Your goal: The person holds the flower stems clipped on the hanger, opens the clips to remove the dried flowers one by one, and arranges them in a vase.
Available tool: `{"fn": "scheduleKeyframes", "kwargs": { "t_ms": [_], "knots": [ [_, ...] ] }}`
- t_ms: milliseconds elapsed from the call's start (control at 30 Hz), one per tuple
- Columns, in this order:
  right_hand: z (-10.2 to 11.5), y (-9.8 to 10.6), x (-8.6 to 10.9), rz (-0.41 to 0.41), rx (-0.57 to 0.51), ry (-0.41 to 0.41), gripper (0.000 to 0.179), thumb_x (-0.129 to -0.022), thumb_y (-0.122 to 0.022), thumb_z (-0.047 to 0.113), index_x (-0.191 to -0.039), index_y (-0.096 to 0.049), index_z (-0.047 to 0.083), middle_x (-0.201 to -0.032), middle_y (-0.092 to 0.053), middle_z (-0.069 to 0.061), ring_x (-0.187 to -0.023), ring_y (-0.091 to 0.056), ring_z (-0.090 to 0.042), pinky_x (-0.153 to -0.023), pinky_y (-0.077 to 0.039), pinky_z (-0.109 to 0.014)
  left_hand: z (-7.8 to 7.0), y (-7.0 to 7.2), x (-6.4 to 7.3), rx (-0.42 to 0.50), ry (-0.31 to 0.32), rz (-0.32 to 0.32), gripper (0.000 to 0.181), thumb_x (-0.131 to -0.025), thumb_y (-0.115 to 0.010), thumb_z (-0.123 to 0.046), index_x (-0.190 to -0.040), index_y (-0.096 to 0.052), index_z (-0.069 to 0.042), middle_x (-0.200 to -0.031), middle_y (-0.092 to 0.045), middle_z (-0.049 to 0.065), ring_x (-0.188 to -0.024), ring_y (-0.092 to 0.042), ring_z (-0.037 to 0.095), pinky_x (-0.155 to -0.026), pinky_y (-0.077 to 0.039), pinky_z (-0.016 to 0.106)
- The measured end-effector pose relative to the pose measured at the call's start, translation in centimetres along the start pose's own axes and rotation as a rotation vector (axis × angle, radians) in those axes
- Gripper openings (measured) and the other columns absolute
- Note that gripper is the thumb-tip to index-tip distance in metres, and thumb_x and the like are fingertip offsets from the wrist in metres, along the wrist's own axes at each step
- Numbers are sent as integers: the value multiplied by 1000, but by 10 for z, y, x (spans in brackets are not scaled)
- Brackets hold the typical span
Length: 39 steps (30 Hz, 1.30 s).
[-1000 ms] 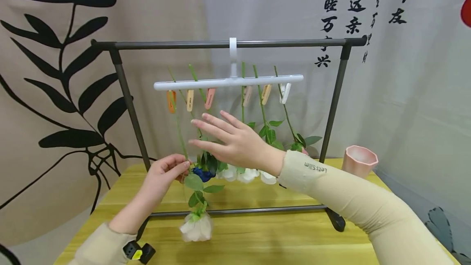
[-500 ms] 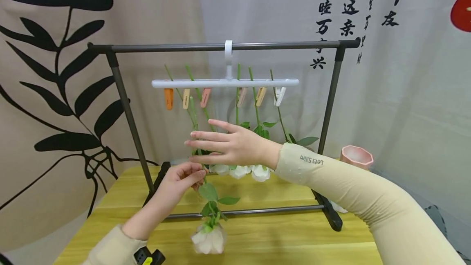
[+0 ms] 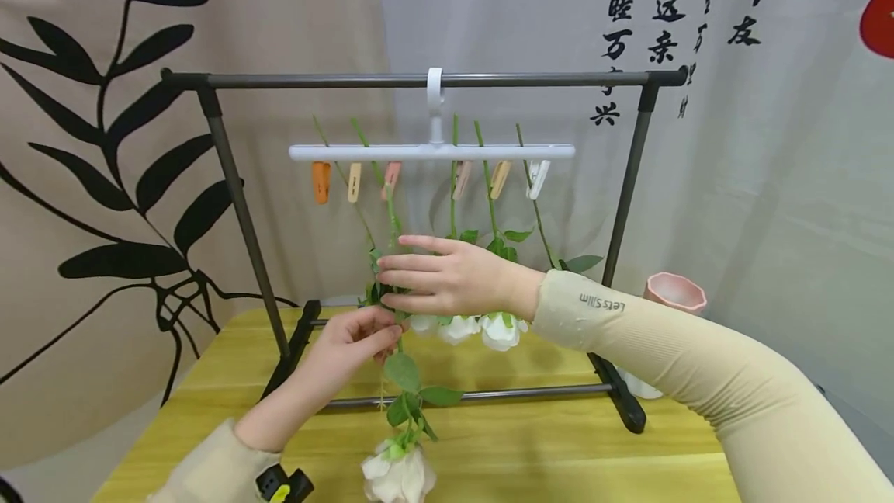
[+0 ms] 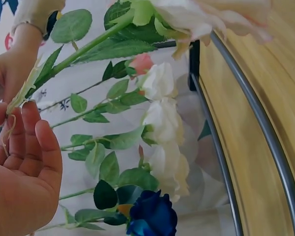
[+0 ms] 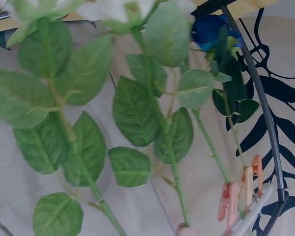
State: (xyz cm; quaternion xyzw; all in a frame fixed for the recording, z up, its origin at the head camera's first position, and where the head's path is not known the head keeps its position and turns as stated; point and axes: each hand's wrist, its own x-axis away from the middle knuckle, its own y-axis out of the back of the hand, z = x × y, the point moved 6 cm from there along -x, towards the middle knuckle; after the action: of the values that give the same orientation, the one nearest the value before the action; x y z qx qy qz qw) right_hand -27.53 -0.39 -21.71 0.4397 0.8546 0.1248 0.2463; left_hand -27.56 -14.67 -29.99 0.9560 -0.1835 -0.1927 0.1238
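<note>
White rose (image 3: 398,476), one, long-stemmed, bloom downward: above the table (image 3: 545,456), between its left and right edges, before the lower front bar (image 3: 524,393) of the rack. Change noted: a second ago the stem (image 4: 88,51) ran up to the orange clothespin (image 3: 321,182); its tip now stands before the salmon-pink clothespin (image 3: 393,171), contact undetermined. Import, as judged: rose detached from the white hanger (image 3: 335,153), borne by hand alone; orange clothespin apparently vacant. Left hand (image 3: 359,338): thumb and forefinger pinching the stem, remaining fingers loosely bent. Right hand (image 3: 454,275): fingers extended, beside the stem, nothing seen gripped; touch cannot be told.
</note>
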Motion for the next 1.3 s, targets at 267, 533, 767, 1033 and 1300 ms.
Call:
{"fn": "scheduleKeyframes", "kwargs": {
  "t_ms": [267,533,767,1033,1300],
  "knots": [
    [-3,8,0,-84,-19,-10,12,-88,-72,10,-100,-73,13,-111,-67,-7,-110,-62,-23,-105,-40,-40,-6,-5,-6,-14,-23,22,17,-99,-57,-16,-101,-65,-1,-82,-61,10,-68,-55,29,-62,-50,31],
    [-7,15,8,-95,-21,-23,14,-92,-66,6,-101,-74,14,-108,-67,-7,-107,-62,-23,-102,-42,-38,-15,-6,-6,-87,-36,6,22,-101,-54,-15,-111,-63,2,-89,-63,13,-71,-58,17,-62,-52,30],
    [-22,30,24,-92,-16,-123,16,-93,-64,4,-103,-74,12,-108,-68,-10,-105,-64,-24,-100,-45,-39,-27,30,-14,-209,-34,-160,31,-103,-51,-27,-120,-62,-4,-103,-65,17,-86,-64,28,-64,-54,33],
    [-43,60,46,-171,-31,-335,16,-92,-64,1,-103,-73,8,-102,-69,-12,-99,-65,-28,-91,-50,-41,-20,82,-46,-283,-24,-402,42,-101,-51,-39,-122,-62,-5,-110,-65,7,-92,-64,18,-70,-54,30],
    [-53,87,64,-262,-18,-492,14,-96,-62,9,-100,-75,6,-97,-70,-14,-90,-67,-32,-82,-54,-43,14,104,-77,32,130,-541,54,-97,-57,-41,-138,-53,-6,-123,-59,1,-113,-57,21,-89,-49,32]
  ]
}}
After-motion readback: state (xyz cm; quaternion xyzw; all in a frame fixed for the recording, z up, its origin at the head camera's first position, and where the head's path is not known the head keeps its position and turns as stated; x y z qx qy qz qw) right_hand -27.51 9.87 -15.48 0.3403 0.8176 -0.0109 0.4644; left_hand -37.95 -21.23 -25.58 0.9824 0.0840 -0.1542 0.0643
